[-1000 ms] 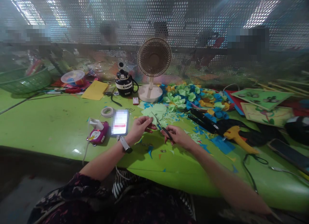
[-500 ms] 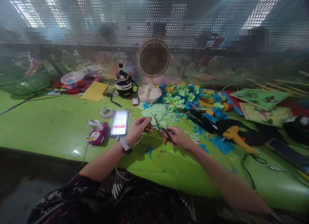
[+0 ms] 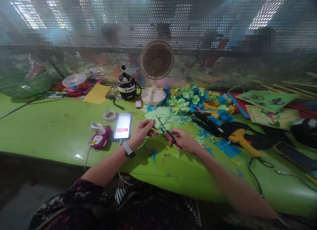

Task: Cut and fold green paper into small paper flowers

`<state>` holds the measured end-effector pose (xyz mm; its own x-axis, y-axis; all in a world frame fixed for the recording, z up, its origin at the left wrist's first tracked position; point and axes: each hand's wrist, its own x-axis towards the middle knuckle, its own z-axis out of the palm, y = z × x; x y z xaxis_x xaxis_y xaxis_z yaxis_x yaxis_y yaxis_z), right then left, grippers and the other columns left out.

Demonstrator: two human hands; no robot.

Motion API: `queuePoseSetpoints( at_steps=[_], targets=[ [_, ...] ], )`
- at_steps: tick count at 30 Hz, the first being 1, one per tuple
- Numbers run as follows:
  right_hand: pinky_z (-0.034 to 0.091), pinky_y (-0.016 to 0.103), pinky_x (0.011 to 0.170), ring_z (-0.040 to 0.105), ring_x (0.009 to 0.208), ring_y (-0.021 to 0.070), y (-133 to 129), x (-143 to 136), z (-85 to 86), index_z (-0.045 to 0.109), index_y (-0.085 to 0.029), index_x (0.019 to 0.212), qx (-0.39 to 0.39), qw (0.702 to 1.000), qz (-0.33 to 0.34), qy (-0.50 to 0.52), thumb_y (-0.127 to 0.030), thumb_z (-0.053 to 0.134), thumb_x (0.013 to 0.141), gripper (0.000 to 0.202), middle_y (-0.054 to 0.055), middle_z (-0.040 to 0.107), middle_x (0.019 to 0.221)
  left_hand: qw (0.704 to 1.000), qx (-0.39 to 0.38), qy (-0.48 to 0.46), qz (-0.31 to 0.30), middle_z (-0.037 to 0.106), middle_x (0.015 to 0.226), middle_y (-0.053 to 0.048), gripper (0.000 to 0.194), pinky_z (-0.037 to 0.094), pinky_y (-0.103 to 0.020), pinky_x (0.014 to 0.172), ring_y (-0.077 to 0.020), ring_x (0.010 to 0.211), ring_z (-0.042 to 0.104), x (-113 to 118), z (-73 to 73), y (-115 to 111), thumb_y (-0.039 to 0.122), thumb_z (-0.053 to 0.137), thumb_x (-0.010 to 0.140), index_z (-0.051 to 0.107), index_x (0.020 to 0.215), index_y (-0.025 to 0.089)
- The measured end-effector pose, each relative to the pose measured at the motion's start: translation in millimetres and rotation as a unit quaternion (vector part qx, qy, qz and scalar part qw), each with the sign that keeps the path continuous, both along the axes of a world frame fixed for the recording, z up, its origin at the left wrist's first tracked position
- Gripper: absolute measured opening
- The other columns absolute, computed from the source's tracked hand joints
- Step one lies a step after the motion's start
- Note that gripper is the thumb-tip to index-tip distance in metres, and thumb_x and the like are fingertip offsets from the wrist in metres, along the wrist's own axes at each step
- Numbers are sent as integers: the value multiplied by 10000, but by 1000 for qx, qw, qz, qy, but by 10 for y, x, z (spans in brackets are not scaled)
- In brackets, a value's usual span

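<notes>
Black-handled scissors point(image 3: 170, 136) are held in my right hand point(image 3: 182, 139), their blades pointing up and left, slightly parted. My left hand point(image 3: 144, 130) is left of the blades, with thumb and forefinger pinched together near the tips. What lies in that pinch, if anything, is too small to make out. Pale green paper pieces point(image 3: 162, 112) and small scraps lie just beyond the hands. Folded green, blue and yellow paper shapes point(image 3: 185, 97) are heaped behind them to the right.
A small fan point(image 3: 157, 59) and a black bottle point(image 3: 126, 88) stand at the back. Left of my hands are a lit phone point(image 3: 123, 126), tape roll point(image 3: 109, 116) and purple device point(image 3: 100, 139). A yellow glue gun point(image 3: 244, 142) lies right.
The scissor blades have opened a little, and my hands have shifted slightly. A small pale scrap now lies on the table below my right hand.
</notes>
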<state>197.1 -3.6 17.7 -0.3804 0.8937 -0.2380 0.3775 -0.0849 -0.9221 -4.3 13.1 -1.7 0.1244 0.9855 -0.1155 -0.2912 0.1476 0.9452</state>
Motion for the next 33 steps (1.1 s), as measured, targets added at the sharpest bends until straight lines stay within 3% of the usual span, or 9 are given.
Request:
queuePoseSetpoints(
  at_steps=[5, 8, 12, 17, 22, 29, 33],
  targets=[
    [416, 247, 413, 453, 399, 81, 96, 60, 16, 534, -202, 723, 36, 997, -71, 24, -675, 726, 620, 521, -6, 640, 601, 1000, -1, -21, 20, 601, 564, 48, 449, 363, -147, 370, -62, 390, 557, -3, 13, -1, 527, 794, 655, 584, 808, 161],
    [464, 277, 484, 522, 471, 116, 220, 176, -6, 553, -208, 747, 79, 990, -114, -2, -658, 715, 637, 491, 13, 658, 660, 998, -18, -52, 24, 634, 592, 23, 417, 442, -148, 437, -100, 512, 650, -3, 28, 4, 457, 825, 644, 600, 817, 152],
    [436, 286, 521, 594, 518, 164, 402, 371, -94, 547, -218, 737, 150, 963, -148, -167, -587, 650, 729, 383, 23, 668, 664, 994, -64, -90, 23, 646, 635, 6, 322, 471, -156, 467, -127, 599, 696, 6, 66, 13, 369, 806, 699, 587, 779, 147],
    [380, 270, 591, 663, 756, 215, 512, 484, -209, 610, -217, 751, 231, 889, -153, -365, -452, 647, 756, 238, 54, 732, 807, 986, -113, -121, 16, 612, 579, 18, 234, 475, -169, 457, -135, 595, 698, 32, 84, 27, 328, 728, 787, 582, 745, 150],
    [366, 268, 600, 659, 820, 222, 544, 502, -238, 642, -223, 813, 218, 877, -164, -395, -432, 627, 779, 212, 57, 739, 888, 987, -92, -132, -7, 750, 834, -77, 196, 558, -209, 619, -143, 716, 723, 25, 40, 31, 310, 675, 833, 672, 904, 127],
    [347, 278, 595, 644, 850, 230, 595, 534, -281, 686, -213, 836, 246, 839, -156, -459, -454, 623, 791, 253, 88, 707, 968, 989, -31, -135, -44, 760, 919, -83, 203, 558, -235, 786, -148, 830, 725, -6, -2, 11, 265, 757, 759, 708, 910, 137],
    [330, 278, 573, 650, 849, 238, 642, 538, -321, 697, -217, 874, 211, 848, -152, -463, -445, 631, 792, 251, 79, 724, 909, 991, -8, -114, -64, 747, 1028, -76, 354, 533, -209, 782, -144, 931, 706, -8, -20, 2, 164, 791, 707, 700, 1049, 164]
  ],
)
